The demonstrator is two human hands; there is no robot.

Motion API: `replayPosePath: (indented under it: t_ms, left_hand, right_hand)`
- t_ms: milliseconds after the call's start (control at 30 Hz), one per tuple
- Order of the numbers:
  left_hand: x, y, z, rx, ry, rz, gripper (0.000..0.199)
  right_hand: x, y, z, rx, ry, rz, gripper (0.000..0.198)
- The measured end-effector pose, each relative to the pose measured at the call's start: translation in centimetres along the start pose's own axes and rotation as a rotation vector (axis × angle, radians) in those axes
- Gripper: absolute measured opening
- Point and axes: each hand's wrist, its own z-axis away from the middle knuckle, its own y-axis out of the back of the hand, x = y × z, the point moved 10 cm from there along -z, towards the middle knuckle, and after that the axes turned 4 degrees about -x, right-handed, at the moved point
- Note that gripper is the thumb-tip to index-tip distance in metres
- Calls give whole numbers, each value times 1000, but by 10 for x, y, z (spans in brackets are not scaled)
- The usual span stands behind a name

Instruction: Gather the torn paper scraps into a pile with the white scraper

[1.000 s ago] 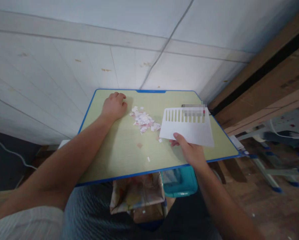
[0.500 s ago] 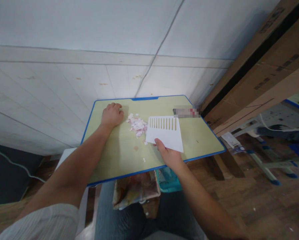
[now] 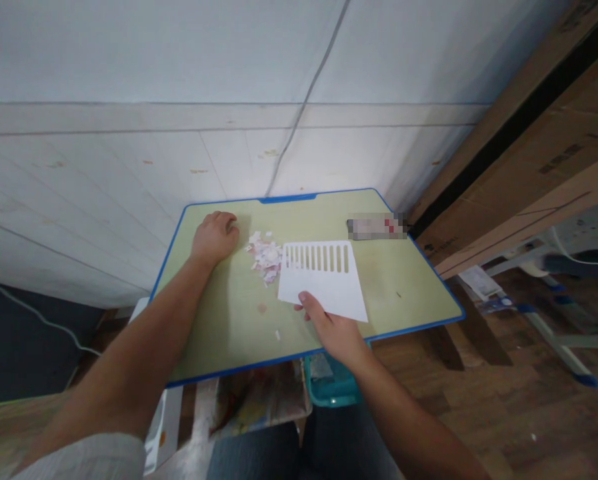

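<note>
My right hand (image 3: 336,333) grips the lower edge of a white slotted sheet (image 3: 319,290), thumb on top and fingers beneath. Its row of narrow slots lies toward the far edge; whether it is card or plastic, I cannot tell. The sheet's left side borders a small heap of torn paper scraps (image 3: 266,258). To the left of that heap, my left hand (image 3: 215,238) rests on the pale tabletop (image 3: 229,327) with curled fingers, apart from the scraps. I see nothing held in it.
A blurred-out flat object (image 3: 377,227) lies at the table's back right. Under the front edge are a teal basket (image 3: 333,393) and a patterned container (image 3: 263,407). Cardboard boxes (image 3: 529,153) stand along the right, and a white wall (image 3: 179,160) rises behind the table.
The view has shifted slightly. My right hand, still holding the slotted sheet, has moved a little toward the front edge. My left hand stays on the tabletop left of the scraps.
</note>
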Motion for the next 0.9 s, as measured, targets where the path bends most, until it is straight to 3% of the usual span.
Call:
replayPosePath:
  t_ms: [333,567,900]
  left_hand:
    - [-20,1,2,35,5,98,32]
    - [-15,-4,-1,59,6,97,35]
    - [-7,-16,-1,103,8,154,34]
  right_hand:
    - [6,-1,4,-24,-45,-23,52]
    - [11,47,1,204,-57,-179,52]
    - [12,57,5,241,-85,135,45]
